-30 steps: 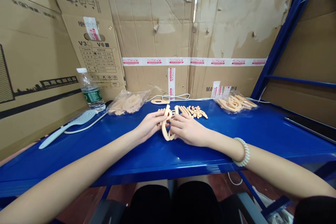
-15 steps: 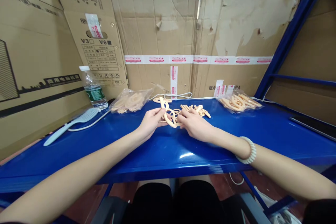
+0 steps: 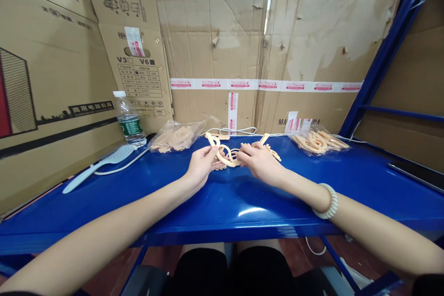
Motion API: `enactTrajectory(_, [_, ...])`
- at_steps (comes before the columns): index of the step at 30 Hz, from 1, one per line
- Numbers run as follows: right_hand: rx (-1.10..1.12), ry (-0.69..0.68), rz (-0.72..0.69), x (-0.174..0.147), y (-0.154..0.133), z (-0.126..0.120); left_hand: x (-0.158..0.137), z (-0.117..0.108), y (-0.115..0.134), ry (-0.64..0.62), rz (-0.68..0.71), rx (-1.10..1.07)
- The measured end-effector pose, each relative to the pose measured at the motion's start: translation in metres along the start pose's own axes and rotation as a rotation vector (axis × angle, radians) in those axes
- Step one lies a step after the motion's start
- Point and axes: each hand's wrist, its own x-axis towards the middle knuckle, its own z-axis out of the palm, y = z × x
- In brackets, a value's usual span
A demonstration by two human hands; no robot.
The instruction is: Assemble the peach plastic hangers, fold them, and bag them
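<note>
My left hand [image 3: 201, 164] is closed around a pale wood-coloured curved piece [image 3: 225, 162] with loops, lifted over the blue table. My right hand [image 3: 261, 163] is closed just to the right, its fingertips at the right end of that curved piece. A pale bar [image 3: 265, 138] sticks up behind the right hand's knuckles; whether this hand grips it I cannot tell. More pale pieces [image 3: 274, 152] lie on the table behind the right hand, partly hidden. Another flat pale piece [image 3: 224, 137] rests behind the left hand.
Clear bags of pale pieces lie at the left [image 3: 178, 137] and right [image 3: 317, 140]. A water bottle [image 3: 130, 125], a light blue hairbrush [image 3: 100, 164] and a white cable stand left. A dark phone-like slab [image 3: 416, 175] lies far right. Cardboard [image 3: 215, 51] walls the back of the blue table [image 3: 215, 212].
The camera view has tilted up slightly. The bar behind my right hand now stands out higher above the knuckles. Both hands keep nearly the same place, the curved piece still in the left.
</note>
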Motion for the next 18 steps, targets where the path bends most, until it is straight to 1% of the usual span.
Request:
enactTrajectory(2, [-0.015, 0.023, -0.013, -0.001, 0.007, 0.002, 0.004, -0.004, 0.003, 0.047, 0.003, -0.021])
enactTrajectory(4, [0.034, 0.044, 0.041, -0.003, 0.02, 0.006, 0.011, -0.01, 0.006, 0.103, 0.011, -0.042])
enactTrajectory(7, [0.228, 0.091, 0.172, -0.01, 0.045, 0.016, 0.019, -0.018, 0.01, 0.152, 0.032, -0.069])
enactTrajectory(10, [0.38, 0.104, 0.211, -0.017, 0.064, 0.025, 0.021, -0.02, 0.008, 0.147, 0.037, -0.074])
enactTrajectory(12, [0.44, 0.092, 0.184, -0.018, 0.07, 0.03, 0.019, -0.019, 0.006, 0.13, 0.032, -0.067])
enactTrajectory(15, [0.53, 0.067, 0.142, -0.016, 0.068, 0.035, 0.017, -0.017, 0.005, 0.131, 0.037, -0.061])
enactTrajectory(18, [0.639, 0.033, 0.195, -0.014, 0.061, 0.037, 0.016, -0.017, 0.007, 0.159, 0.054, -0.061])
